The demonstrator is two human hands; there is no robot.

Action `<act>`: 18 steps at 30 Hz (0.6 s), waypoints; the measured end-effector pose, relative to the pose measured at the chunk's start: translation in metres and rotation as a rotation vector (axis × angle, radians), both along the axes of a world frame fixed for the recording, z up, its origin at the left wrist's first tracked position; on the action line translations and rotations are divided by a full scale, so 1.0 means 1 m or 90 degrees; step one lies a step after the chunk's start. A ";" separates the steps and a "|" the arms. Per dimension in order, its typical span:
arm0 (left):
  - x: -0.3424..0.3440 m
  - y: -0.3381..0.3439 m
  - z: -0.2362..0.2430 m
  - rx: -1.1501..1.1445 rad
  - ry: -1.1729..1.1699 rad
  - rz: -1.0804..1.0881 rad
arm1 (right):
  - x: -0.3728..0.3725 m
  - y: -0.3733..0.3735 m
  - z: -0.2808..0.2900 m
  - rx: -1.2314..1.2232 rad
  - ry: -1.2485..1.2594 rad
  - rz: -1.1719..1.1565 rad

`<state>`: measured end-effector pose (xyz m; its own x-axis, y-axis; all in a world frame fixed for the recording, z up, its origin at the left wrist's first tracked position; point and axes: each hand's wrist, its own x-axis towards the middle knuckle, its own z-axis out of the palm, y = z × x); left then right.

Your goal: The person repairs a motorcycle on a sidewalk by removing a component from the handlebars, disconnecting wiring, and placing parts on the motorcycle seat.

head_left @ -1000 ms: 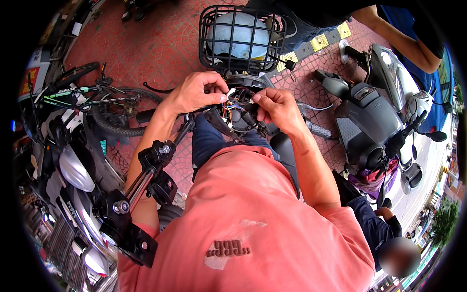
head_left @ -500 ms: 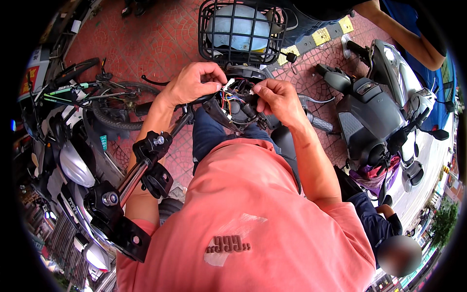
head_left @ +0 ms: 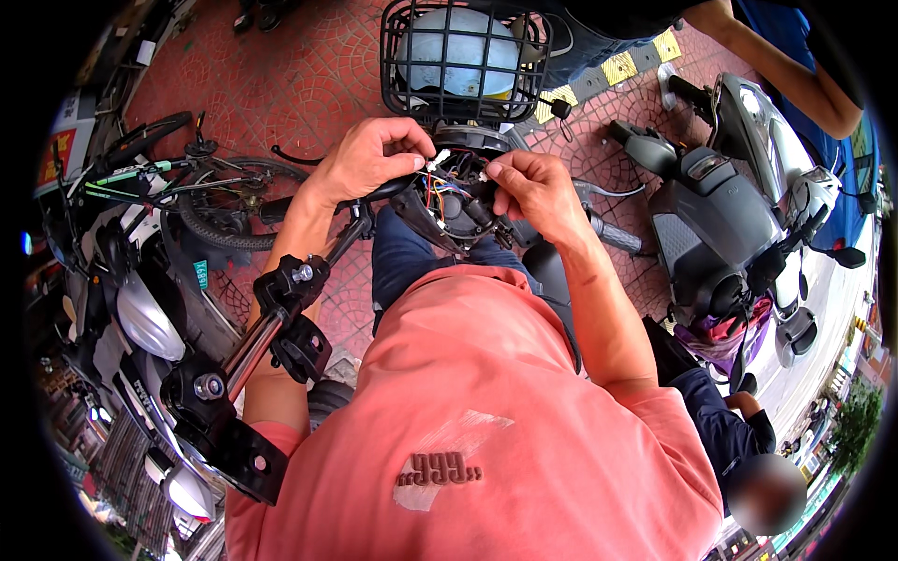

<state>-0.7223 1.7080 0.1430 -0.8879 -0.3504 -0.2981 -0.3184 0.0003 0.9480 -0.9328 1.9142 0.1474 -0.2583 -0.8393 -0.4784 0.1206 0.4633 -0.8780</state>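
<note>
An opened scooter handlebar housing [head_left: 458,230] lies in front of me, full of red, yellow, blue and white wires [head_left: 436,194]. My left hand [head_left: 372,161] is closed at its left edge, thumb and forefinger pinching a white wire connector [head_left: 438,161]. On the other side my right hand [head_left: 535,191] pinches a small white connector [head_left: 484,175], mostly covered by the fingertips. The two hands are a short gap apart above the wiring. Where the wires run beneath the fingers is hidden.
Just beyond the housing, a black wire basket [head_left: 385,65] holds a light blue helmet [head_left: 453,58]. A bicycle [head_left: 224,210] stands at left, a grey scooter [head_left: 716,220] at right. Another person's arm [head_left: 776,70] shows at far right. A phone-holder-like black clamp [head_left: 290,285] crosses my left forearm.
Almost nothing differs. Both hands keep their pinch at the wiring, with only slight finger movement.
</note>
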 end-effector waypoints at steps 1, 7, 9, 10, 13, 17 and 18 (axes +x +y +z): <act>0.000 0.000 0.002 -0.001 -0.002 0.001 | 0.000 0.000 0.001 0.001 -0.001 -0.001; -0.001 0.001 0.004 0.015 -0.005 0.003 | 0.001 0.000 -0.001 0.001 0.005 0.002; -0.001 0.000 0.004 0.015 0.002 0.001 | 0.001 0.000 0.000 -0.001 0.006 0.004; -0.001 0.000 0.002 0.014 0.009 0.001 | 0.001 0.000 0.000 -0.001 0.004 0.004; 0.000 -0.001 0.002 0.011 0.001 -0.014 | 0.001 0.000 0.000 0.001 0.000 0.004; 0.000 -0.002 0.004 0.008 -0.005 -0.020 | 0.001 0.000 -0.003 0.001 0.002 0.004; 0.000 -0.002 0.004 0.008 -0.003 -0.020 | 0.001 0.001 -0.003 0.001 0.002 0.005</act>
<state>-0.7223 1.7063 0.1469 -0.8968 -0.3184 -0.3072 -0.3235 -0.0016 0.9462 -0.9321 1.9148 0.1441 -0.2539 -0.8404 -0.4788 0.1143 0.4655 -0.8777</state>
